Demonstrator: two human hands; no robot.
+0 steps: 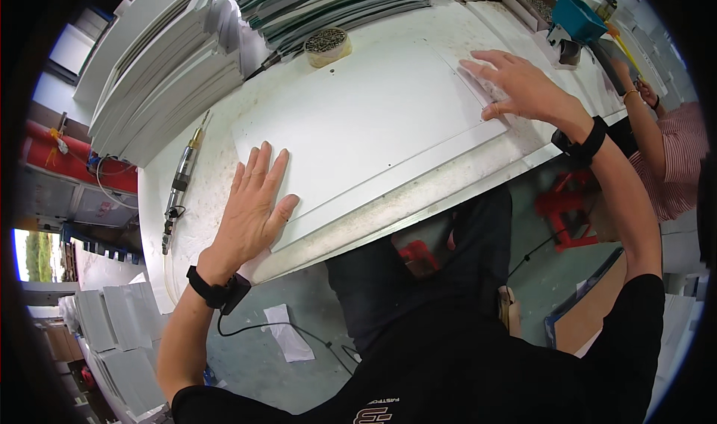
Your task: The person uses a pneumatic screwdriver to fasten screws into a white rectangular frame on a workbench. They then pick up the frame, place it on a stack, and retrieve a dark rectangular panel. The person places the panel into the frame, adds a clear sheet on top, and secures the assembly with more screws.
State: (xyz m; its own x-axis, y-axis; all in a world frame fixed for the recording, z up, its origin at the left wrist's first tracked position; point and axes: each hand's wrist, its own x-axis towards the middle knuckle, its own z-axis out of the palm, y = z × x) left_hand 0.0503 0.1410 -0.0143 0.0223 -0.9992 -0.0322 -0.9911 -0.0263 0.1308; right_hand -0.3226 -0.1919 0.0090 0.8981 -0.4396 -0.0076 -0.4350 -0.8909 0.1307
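Note:
A flat white panel (358,118) lies in front of me on the white worktable (224,122). A narrow white strip shows along its near edge; I cannot tell whether that is a second panel beneath. My left hand (250,204) rests flat at the panel's left end, fingers stretched and thumb apart, holding nothing. At the right end my right hand (526,88) is spread over the panel's edge, its fingers apart and nothing in them. Whether its fingertips touch the panel is hard to see. Both wrists wear black bands.
Left of the panel lies a power screwdriver (179,181). Behind it stand stacked white boards (160,69) and layered green-and-white sheets (321,6). A tub of screws (327,43) sits at the far edge. Back right are a teal bin (579,15) and another person's arm (648,129).

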